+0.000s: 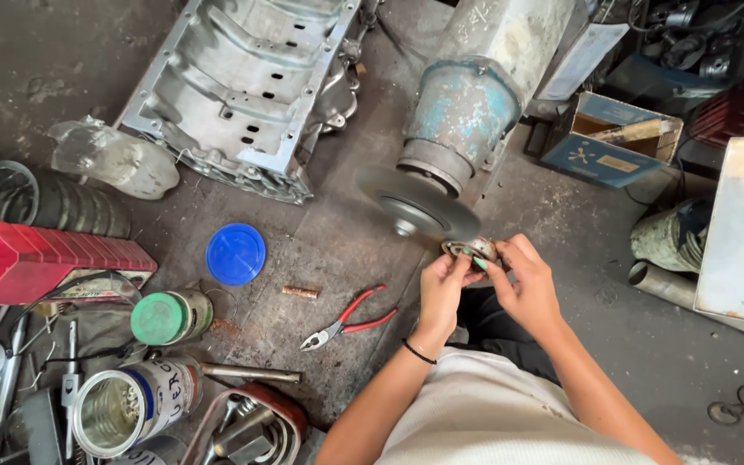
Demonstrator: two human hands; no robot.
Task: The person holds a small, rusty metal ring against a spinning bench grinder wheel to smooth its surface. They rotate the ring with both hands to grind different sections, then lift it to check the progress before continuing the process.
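Note:
My left hand (441, 291) and my right hand (527, 282) together grip a small round metal part (472, 251) with a brownish rim. The part is held up against the lower edge of a blurred grey wheel (415, 205) that sits on the shaft of a worn blue and grey motor (467, 108). Both sets of fingers are wrapped around the part, thumbs on top. A thin black band circles my left wrist.
On the floor left of my hands lie red-handled pliers (348, 320), a short copper tube (300, 292) and a blue round lid (236, 253). A grey engine casting (234, 86) lies behind. Cans (135, 403), a red case (45, 258) and tools crowd the left. A blue cardboard box (613, 138) stands at right.

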